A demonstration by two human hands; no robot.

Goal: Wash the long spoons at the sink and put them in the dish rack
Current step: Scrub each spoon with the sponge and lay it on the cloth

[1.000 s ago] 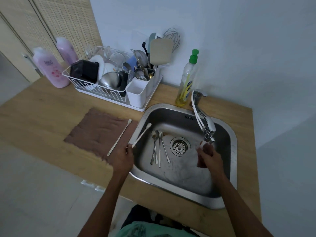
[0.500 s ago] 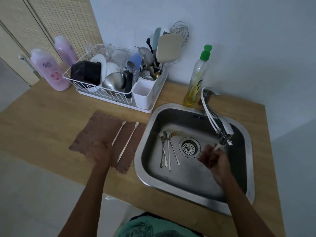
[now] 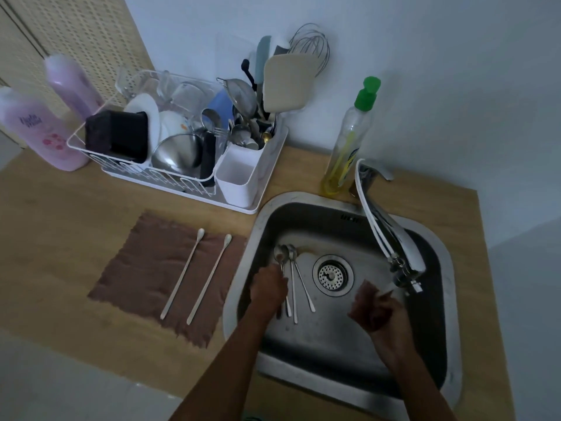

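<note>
Three long metal spoons (image 3: 293, 287) lie side by side on the floor of the steel sink (image 3: 306, 378), left of the drain. My left hand (image 3: 268, 288) is down on the leftmost spoons, its fingers curled over their handles. Under the faucet spout (image 3: 394, 247), my right hand (image 3: 385, 320) is shut on a brown scrub pad (image 3: 365, 302). Two long white spoons (image 3: 209, 278) rest parallel on a brown cloth (image 3: 139, 268) left of the sink. At the back left stands the white dish rack (image 3: 91, 150), full of dishes, with a white cutlery holder (image 3: 235, 180) at its right end.
A dish soap bottle with a green cap (image 3: 346, 147) stands behind the sink beside the faucet base. Two pink bottles (image 3: 39, 132) sit at the far left of the wooden counter (image 3: 60, 238). Utensils and a whisk (image 3: 309, 44) stick up from the rack.
My left hand laid the second white spoon on the brown cloth, then moved right into the sink onto the metal spoons. My right hand stayed under the faucet with the pad.
</note>
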